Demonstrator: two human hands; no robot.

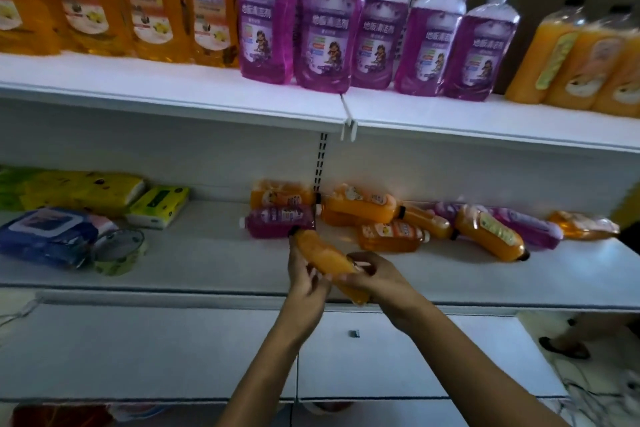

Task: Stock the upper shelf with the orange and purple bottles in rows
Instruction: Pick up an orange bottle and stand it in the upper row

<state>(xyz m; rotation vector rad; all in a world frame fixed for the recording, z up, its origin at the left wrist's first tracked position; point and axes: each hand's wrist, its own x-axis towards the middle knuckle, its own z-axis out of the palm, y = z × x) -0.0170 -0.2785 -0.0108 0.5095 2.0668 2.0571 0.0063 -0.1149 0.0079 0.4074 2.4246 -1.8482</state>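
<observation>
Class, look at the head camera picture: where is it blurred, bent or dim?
Head view: wide-angle bends the upper shelf edge; orange bottles at the right edge smear; the lower shelf is dimmer; the held orange bottle and both hands look soft.

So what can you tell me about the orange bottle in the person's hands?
The orange bottle is slim, clear plastic full of orange liquid, with a dark cap at its upper left end. It lies tilted, cap up and away, above the front of the lower shelf. The left hand holds it from the left, and the right hand grips its lower part. Its label cannot be read.
</observation>
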